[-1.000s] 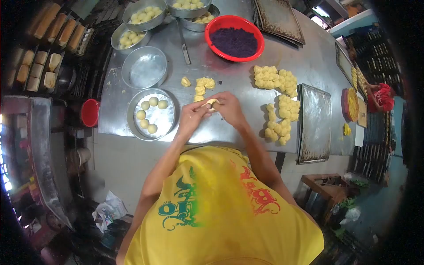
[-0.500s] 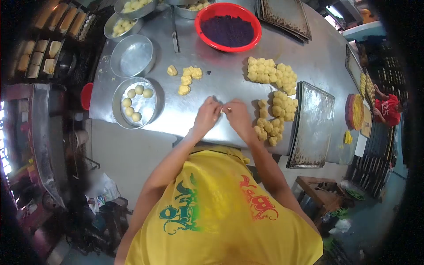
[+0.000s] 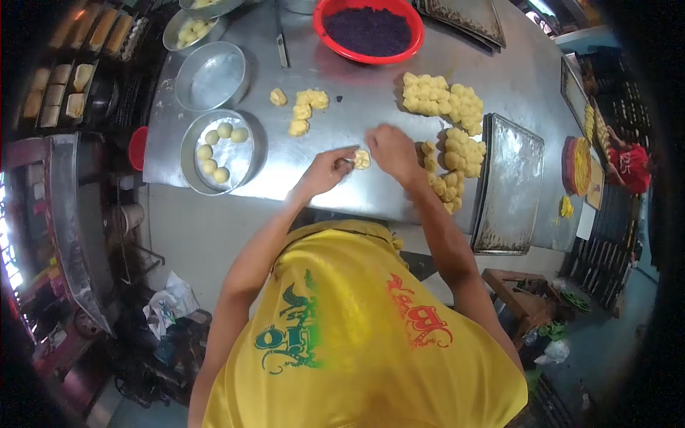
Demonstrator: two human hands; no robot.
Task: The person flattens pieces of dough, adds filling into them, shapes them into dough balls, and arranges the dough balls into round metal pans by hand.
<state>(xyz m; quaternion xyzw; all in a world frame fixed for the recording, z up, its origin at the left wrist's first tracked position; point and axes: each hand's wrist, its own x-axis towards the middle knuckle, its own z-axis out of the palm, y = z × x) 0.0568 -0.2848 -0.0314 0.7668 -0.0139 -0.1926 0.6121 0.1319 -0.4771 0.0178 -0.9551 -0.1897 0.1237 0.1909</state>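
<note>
A small flattened piece of yellow dough (image 3: 362,159) is at the fingertips of my left hand (image 3: 328,171), pinched at its left edge near the table's front. Just right of it, my right hand (image 3: 392,153) is curled closed, apart from the dough; what its fingers hold, if anything, is hidden. Several loose dough lumps (image 3: 302,112) lie beyond my left hand. To the right sits a large cluster of dough balls (image 3: 464,153), with another block of balls (image 3: 426,95) behind it. A round metal pan (image 3: 187,153) at left contains several smooth pale balls (image 3: 205,153).
A red basin (image 3: 320,44) of dark purple filling (image 3: 367,32) stands at the back. Beside the near pan is another round pan (image 3: 212,76). A long blade (image 3: 282,53) lies behind the lumps. Stacked flat trays (image 3: 510,185) are at right. A person in red (image 3: 631,167) works far right.
My hands, together before, have parted. The right hand has lifted away up and right, and the flattened dough now shows at my left fingertips. The camera view has shifted slightly.
</note>
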